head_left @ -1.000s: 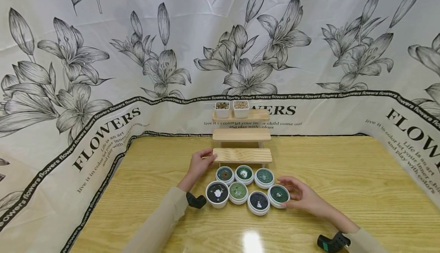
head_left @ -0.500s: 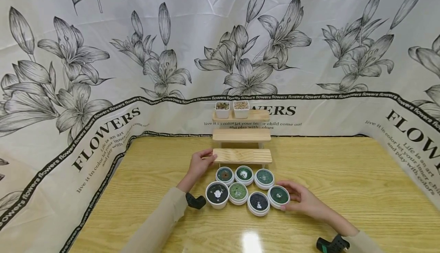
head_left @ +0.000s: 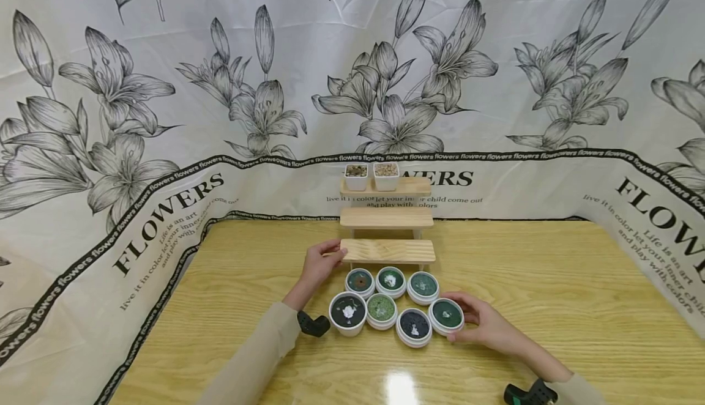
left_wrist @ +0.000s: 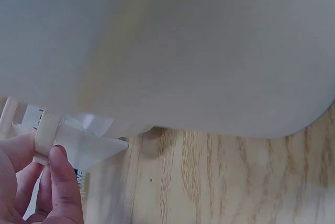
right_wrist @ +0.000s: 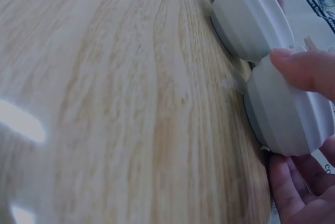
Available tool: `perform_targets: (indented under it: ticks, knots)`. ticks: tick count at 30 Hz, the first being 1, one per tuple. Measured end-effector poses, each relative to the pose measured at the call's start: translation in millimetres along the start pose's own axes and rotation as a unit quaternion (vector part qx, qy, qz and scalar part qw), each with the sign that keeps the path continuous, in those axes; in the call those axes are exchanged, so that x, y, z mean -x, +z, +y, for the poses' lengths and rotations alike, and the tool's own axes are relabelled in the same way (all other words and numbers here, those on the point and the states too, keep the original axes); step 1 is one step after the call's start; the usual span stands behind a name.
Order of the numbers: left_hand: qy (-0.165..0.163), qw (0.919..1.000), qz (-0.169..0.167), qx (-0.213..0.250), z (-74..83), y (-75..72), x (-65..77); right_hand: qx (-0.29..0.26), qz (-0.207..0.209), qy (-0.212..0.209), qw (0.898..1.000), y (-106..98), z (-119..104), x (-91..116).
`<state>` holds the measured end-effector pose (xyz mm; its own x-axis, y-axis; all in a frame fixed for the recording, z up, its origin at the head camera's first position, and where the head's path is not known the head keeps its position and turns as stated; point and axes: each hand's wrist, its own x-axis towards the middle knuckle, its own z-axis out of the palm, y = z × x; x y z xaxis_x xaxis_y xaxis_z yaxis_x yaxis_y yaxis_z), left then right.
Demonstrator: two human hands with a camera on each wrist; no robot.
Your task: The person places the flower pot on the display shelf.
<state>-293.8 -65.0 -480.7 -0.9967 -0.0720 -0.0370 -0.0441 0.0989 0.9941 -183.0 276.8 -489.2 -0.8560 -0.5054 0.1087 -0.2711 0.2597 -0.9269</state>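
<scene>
My left hand (head_left: 322, 264) pinches the left end of the lowest step of a wooden tiered stand (head_left: 388, 250); in the left wrist view, thumb and fingertips close on the board's end (left_wrist: 47, 132). My right hand (head_left: 484, 325) holds the rightmost round white pot (head_left: 447, 314), which has a dark green fill with a pale spot. In the right wrist view the thumb (right_wrist: 301, 69) lies on that pot's fluted side and the fingers are around its base. Beside it on the table stands a white pot with near-black fill (head_left: 414, 325).
Several more round white pots, such as the light green one (head_left: 382, 309) and the tall dark one (head_left: 348, 313), cluster before the stand. Two small square pots (head_left: 356, 175) sit on its top step. A flower-printed cloth (head_left: 275, 188) encloses the wooden table (head_left: 551, 289).
Both hands keep their places, the left on the stand and the right on the pot. The right hand's thumb and wrist have shifted very slightly; the pots stay where they were.
</scene>
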Motion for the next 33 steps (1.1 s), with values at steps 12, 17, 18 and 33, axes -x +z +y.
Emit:
perform_targets:
  ticks: [12,17,18,33]
  knots:
    - [0.001,1.0,0.002,-0.005,1.4,-0.3,2.1,-0.012,-0.011,0.002,1.0,-1.1,-1.8,4.6]
    - [-0.004,0.9999,0.004,-0.01,0.8,0.1,1.8,-0.023,0.0,0.016,1.0,-1.9,-1.0,7.8]
    - [-0.002,0.9999,0.004,-0.012,0.5,0.1,1.7,-0.023,0.003,0.018,1.0,-2.3,-0.4,8.0]
    - [-0.008,0.9999,0.006,-0.014,0.8,0.4,2.1,0.01,0.072,0.069,0.995,-18.9,-12.2,8.0]
